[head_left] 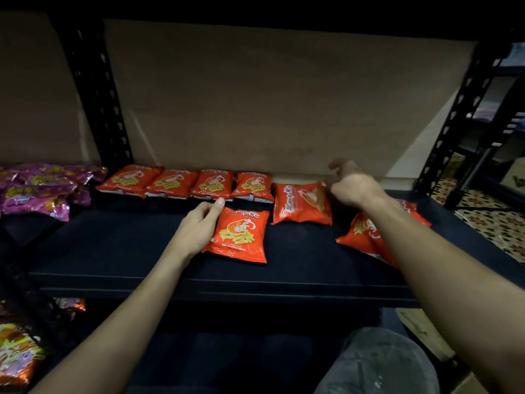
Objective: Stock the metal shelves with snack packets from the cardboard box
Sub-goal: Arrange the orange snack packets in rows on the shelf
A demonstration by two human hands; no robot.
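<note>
On the shelf [127, 251], packet [238, 237] touching left grip [199, 227]

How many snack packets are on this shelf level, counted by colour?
Orange-red packets: 7, perhaps 8, as the rightmost is partly covered
Purple packets: at least 3, heaped, so the exact count is unclear
Total: at least 10

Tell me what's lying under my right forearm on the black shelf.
An orange snack packet lies there on the shelf, showing on both sides of the right forearm. The forearm covers its middle, so whether it is one packet or two overlapping cannot be told.
</note>
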